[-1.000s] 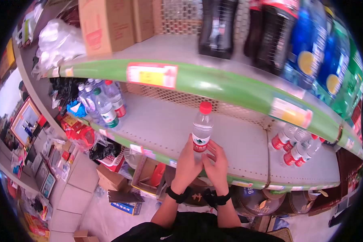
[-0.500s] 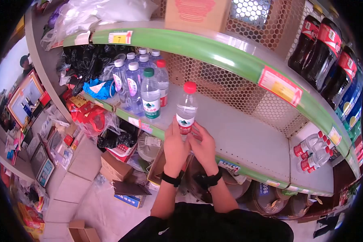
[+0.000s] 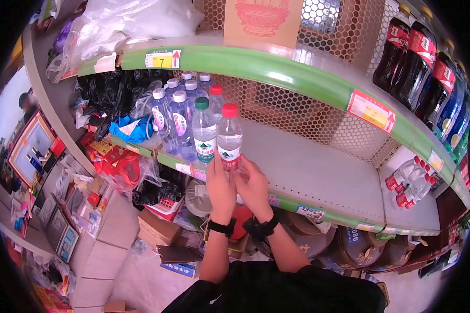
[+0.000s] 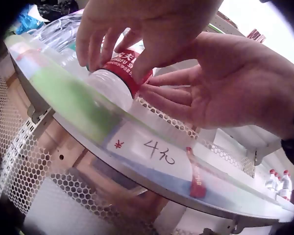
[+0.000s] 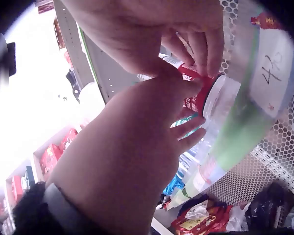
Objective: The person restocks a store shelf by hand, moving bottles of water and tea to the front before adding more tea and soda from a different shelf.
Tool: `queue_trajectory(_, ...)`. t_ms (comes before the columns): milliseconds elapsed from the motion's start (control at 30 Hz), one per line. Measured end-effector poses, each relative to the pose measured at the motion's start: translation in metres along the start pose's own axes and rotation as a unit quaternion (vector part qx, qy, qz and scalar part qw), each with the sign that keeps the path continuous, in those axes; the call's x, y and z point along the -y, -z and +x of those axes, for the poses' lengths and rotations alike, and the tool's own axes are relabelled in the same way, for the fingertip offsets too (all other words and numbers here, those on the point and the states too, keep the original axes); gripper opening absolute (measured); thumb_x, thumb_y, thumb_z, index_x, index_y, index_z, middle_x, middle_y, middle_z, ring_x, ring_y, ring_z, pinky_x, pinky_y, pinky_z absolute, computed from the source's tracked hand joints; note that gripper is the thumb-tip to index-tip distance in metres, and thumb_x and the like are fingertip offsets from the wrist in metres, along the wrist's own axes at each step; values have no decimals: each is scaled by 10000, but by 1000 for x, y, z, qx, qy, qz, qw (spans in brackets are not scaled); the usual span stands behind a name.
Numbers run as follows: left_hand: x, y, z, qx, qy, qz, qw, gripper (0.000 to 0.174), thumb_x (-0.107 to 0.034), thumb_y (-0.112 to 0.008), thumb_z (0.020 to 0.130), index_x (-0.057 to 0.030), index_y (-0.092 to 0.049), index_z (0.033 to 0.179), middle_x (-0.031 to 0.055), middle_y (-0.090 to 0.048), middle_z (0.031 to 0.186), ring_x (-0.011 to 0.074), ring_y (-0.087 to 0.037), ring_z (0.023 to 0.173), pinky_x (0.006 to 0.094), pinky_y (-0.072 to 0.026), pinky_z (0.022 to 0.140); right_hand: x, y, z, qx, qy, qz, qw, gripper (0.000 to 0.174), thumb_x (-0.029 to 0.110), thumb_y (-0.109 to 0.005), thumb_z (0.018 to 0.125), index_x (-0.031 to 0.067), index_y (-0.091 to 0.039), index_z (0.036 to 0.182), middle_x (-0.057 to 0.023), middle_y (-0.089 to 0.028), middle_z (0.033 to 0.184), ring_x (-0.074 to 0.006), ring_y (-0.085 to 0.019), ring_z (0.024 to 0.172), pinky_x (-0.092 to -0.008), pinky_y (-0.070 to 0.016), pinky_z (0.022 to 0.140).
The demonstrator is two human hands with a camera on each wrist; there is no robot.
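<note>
A clear water bottle [image 3: 230,133] with a red cap and red-and-white label stands upright on the lower shelf's front edge. My left hand [image 3: 222,190] grips its lower part, thumb on one side and fingers on the other, as the left wrist view shows. On the opposite side, my right hand [image 4: 235,83] touches the bottle with fairly straight fingers. Directly left of it stands a green-capped water bottle [image 3: 203,128], overlapping it in the head view. Another red-capped bottle [image 3: 215,96] is behind, and several white-capped bottles [image 3: 180,125] are grouped farther left.
More red-label bottles [image 3: 410,182] stand at the shelf's right end. Overhead, the upper shelf's green edge [image 3: 277,73] carries price tags, a carton [image 3: 263,21] and cola bottles [image 3: 419,49]. Black plastic bags [image 3: 115,96] lie at left; cardboard boxes [image 3: 159,227] sit on the floor.
My hands have moved the red-capped bottle left along the shelf, from its middle to beside the green-capped bottle. The head view has turned left.
</note>
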State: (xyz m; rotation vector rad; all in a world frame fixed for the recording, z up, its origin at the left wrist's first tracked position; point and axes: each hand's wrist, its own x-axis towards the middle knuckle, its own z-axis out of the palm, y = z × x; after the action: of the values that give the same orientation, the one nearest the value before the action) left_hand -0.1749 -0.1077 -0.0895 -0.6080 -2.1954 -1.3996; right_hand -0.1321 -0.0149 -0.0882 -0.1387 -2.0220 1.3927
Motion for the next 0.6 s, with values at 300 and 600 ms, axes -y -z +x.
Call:
queue_trajectory(300,-6,-6,-7,-46,14,-18,999,681,-57,-716,879,9,-464,1509,272,-613,1307,448,-604,1185,477,-486,993,-1,11,-8,32,26,-19,999,475,121,-663,945,18,-582,1402,-199,-642,1336,-349,-692,1132,-403,-576,916)
queue_trajectory(600,-98,-40,-29,-109,-37,-39,993,397,-33,-660,889,11,-639,1284,204,-653,1218,373,-635,1127,459,-485,989,9,121,-43,87,3,107,990,394,13,-622,946,-1,-599,1340,-185,-653,1291,-294,-687,1161,-384,-582,962)
